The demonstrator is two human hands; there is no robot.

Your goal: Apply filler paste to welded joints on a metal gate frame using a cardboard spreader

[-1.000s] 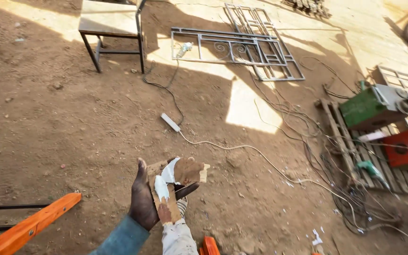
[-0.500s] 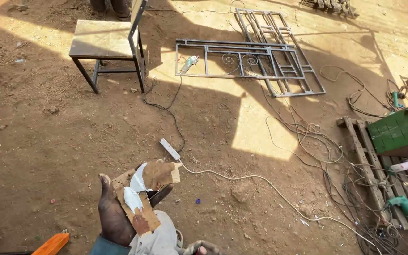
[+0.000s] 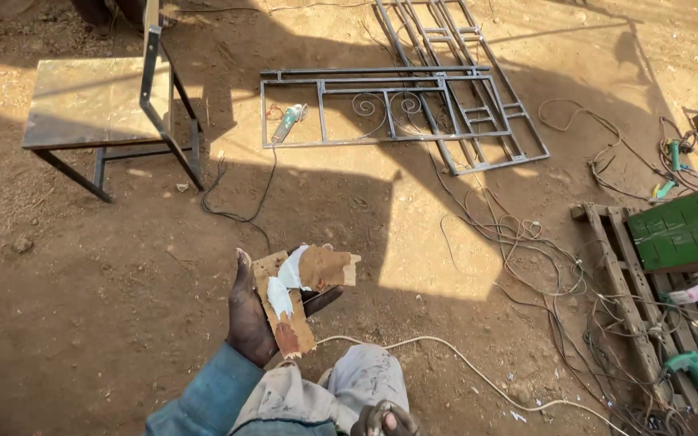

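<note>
My left hand (image 3: 248, 316) is raised palm up over the dirt ground, shut on a torn brown piece of card or abrasive paper (image 3: 307, 282) with white patches on it. The piece lies across the palm and fingers and sticks out to the right. A blue sleeve (image 3: 203, 396) covers that arm. At the bottom edge, a few curled fingers of my right hand (image 3: 385, 421) show beside a dusty grey trouser knee (image 3: 361, 378). Most of that hand is cut off, and I cannot see whether it holds anything.
A metal chair (image 3: 98, 109) stands at the upper left. Welded steel grilles (image 3: 414, 109) lie ahead with an angle grinder (image 3: 288, 123) beside them. Tangled cables (image 3: 527, 242) run right to a wooden pallet (image 3: 616, 274), a green box (image 3: 680, 230) and a green power tool (image 3: 692, 371).
The view has shifted left and closer to the grilles and chair; the orange bar has left the frame. My left hand still holds the brown piece, now higher in view.
</note>
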